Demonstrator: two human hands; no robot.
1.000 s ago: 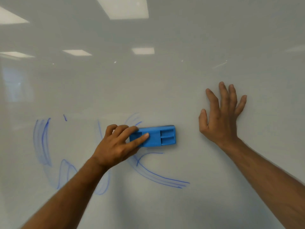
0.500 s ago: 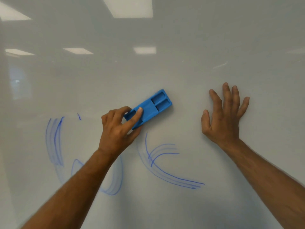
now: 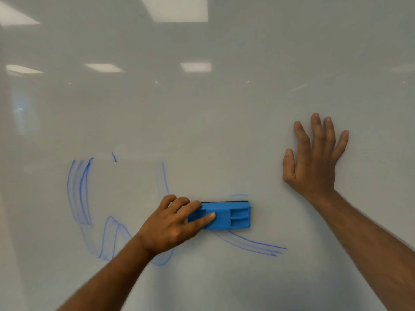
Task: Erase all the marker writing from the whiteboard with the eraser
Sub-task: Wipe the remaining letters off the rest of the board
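Note:
A white whiteboard (image 3: 224, 120) fills the view. My left hand (image 3: 173, 223) grips a blue eraser (image 3: 233, 215) by its left end and holds it flat and level against the board. Blue marker strokes (image 3: 78, 189) curve down the left side, a looped smear (image 3: 112, 236) lies beside my left forearm, a thin line (image 3: 165, 178) stands above my left hand, and streaks (image 3: 258, 245) run right from under the eraser. My right hand (image 3: 314, 160) lies flat on the board with fingers spread, well right of the eraser.
Ceiling lights (image 3: 177, 7) reflect in the glossy board along its upper part. A small blue tick (image 3: 114, 157) sits above the left strokes.
My left hand swept the eraser up and tilted, then back down to level over the middle strokes. The curved lines under it are mostly wiped. My right hand stayed put.

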